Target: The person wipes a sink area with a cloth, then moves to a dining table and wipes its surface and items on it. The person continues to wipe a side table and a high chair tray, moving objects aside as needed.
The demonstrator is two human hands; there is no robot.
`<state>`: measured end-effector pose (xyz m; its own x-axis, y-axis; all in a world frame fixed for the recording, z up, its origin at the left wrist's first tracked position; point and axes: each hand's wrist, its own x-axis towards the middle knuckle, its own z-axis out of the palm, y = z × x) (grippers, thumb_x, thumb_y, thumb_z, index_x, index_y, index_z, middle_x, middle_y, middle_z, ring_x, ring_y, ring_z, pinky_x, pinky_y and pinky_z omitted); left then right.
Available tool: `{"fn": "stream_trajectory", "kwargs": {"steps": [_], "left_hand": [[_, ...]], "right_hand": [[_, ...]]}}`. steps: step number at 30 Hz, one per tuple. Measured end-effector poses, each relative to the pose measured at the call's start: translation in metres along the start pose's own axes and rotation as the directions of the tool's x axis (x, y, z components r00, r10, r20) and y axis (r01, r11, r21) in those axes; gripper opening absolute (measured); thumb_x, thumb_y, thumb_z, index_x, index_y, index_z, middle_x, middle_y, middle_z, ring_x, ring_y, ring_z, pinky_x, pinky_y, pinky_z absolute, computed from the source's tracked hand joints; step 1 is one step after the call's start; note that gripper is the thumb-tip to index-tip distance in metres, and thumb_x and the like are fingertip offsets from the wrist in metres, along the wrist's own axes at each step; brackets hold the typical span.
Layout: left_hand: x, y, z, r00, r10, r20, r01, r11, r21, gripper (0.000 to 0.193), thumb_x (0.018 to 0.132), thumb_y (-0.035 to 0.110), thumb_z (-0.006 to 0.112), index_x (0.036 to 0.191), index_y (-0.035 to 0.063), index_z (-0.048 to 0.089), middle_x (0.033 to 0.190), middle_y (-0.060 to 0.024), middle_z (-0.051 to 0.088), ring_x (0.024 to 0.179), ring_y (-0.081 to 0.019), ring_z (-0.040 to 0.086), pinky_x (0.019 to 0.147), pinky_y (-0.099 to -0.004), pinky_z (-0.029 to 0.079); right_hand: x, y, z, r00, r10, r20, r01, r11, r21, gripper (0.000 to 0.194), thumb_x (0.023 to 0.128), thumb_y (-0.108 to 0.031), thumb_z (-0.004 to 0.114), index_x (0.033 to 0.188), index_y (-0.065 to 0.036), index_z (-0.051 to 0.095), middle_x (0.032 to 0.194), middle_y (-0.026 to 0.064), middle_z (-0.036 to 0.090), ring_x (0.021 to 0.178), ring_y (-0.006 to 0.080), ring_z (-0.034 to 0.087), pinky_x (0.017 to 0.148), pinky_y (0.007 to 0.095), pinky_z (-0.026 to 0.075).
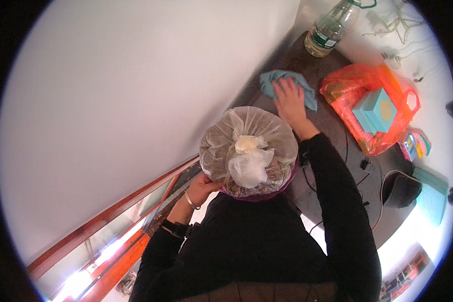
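My right hand (290, 101) presses flat on a blue-green cloth (268, 83), which lies crumpled on the dark tabletop (324, 124) near the wall. My left hand (203, 190) grips the rim of a round container (292, 177) with a purple edge, held before my body. Clear plastic film (219, 139) covers the container, gathered into a knot or bunch in the middle. A whitish bundle (249, 171) shows at that bunch; what it is, I cannot tell. The container's contents are mostly hidden.
A large plastic bottle (324, 36) with a green handle stands in the far corner. Right of the cloth, an orange-red plastic bag (339, 87) bears light-blue boxes (379, 111). Cables and a black plug (367, 165) lie on the table, near a black object (402, 190). A white wall (136, 94) borders the left.
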<state>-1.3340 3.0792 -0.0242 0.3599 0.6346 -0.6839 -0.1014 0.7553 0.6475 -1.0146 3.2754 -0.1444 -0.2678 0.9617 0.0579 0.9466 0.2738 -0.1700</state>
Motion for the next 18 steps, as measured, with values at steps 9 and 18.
{"fn": "stream_trajectory", "kwargs": {"steps": [9, 18], "left_hand": [[-0.007, 0.014, 0.009, 0.998, 0.061, -0.014, -0.061, 0.996, -0.06, 0.037, 0.085, 0.002, 0.063, 0.122, -0.0013, 0.059, 0.115, -0.0064, 0.065, 0.103, -0.0169, 0.061, 0.091, -0.0327, 0.047], [-0.011, 0.005, 0.013, 0.996, 0.077, -0.05, -0.082, 0.991, -0.102, 0.041, 0.08, -0.005, 0.062, 0.12, -0.0009, 0.058, 0.111, -0.0096, 0.066, 0.099, -0.0208, 0.065, 0.086, -0.0342, 0.051]], "right_hand": [[-0.052, 0.003, -0.001, 0.991, -0.133, 0.01, 0.129, 0.976, 0.175, 0.054, 0.085, -0.021, 0.056, 0.138, -0.014, 0.047, 0.145, 0.0102, 0.04, 0.139, 0.0319, 0.031, 0.107, 0.0518, 0.031], [0.077, 0.075, 0.04, 0.874, 0.402, -0.272, -0.353, 0.911, 0.212, 0.048, 0.087, -0.016, 0.058, 0.135, -0.013, 0.049, 0.144, 0.0112, 0.042, 0.135, 0.0324, 0.036, 0.108, 0.0488, 0.031]]}}
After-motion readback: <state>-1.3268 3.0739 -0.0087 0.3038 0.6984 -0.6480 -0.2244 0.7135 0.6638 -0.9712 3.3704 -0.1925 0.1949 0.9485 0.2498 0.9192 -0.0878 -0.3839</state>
